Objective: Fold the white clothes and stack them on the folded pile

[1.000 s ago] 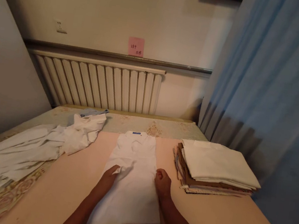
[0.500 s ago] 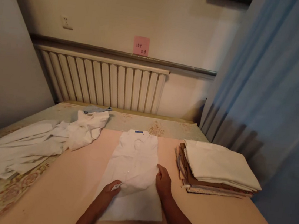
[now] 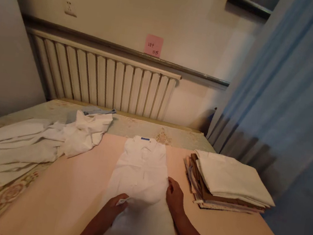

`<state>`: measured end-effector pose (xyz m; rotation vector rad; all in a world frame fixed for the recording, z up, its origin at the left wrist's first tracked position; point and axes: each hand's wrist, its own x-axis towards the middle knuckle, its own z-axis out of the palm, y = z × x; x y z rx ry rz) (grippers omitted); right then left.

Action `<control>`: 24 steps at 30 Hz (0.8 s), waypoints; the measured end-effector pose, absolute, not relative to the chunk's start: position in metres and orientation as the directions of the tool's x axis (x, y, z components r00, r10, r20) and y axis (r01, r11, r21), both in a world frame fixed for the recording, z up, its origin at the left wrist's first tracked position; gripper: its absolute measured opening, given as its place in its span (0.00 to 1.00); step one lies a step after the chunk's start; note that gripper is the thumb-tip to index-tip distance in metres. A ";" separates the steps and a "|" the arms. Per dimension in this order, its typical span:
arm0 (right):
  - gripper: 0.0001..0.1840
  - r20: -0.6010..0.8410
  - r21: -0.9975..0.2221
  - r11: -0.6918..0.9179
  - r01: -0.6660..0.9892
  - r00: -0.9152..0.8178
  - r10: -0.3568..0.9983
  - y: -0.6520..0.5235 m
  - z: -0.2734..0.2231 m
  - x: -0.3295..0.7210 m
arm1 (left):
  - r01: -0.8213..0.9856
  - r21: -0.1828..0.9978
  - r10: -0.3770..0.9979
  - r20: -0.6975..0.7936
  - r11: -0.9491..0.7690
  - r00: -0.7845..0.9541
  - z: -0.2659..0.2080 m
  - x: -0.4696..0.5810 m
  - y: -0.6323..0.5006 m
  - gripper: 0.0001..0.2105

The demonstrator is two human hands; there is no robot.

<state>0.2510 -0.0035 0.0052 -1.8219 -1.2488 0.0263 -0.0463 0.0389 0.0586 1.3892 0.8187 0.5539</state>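
White shirt is laid on pink sheet, pinched & part-lifted in L hand, w/ R hand curled at its R edge (grip can't be told), so fabric's best drawn gently taut & level to avoid creases.

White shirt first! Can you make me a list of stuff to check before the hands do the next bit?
1. White shirt has its collar at the far end: ok, blue label showing.
2. Left hand has hold of it: ok, cloth pinched by the thumb.
3. Right hand has hold too: cannot tell; it is at the right edge.
4. Shirt lies all flat: not ok, the front is lifted by the left hand.
5. Folded stack is apart from the shirt: ok, pink surface between.
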 end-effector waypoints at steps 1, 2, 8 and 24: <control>0.23 0.428 -0.678 -0.101 0.728 0.503 0.751 -0.003 0.005 0.251 | 0.155 0.981 0.749 -0.189 0.116 0.635 0.061 -0.046 0.041 0.15; 0.23 0.417 -0.687 -0.115 0.717 0.519 0.746 -0.002 0.005 0.252 | 0.185 0.977 0.733 -0.202 0.106 0.649 0.063 -0.045 0.043 0.14; 0.22 0.356 -0.719 -0.096 0.688 0.484 0.799 0.007 0.017 0.259 | 0.250 0.968 0.677 -0.203 0.028 0.708 0.076 -0.044 0.046 0.14; 0.06 0.126 -0.803 -0.217 0.555 0.515 0.848 0.036 0.035 0.280 | 0.001 0.992 0.802 -0.100 0.123 0.589 0.068 -0.048 0.063 0.18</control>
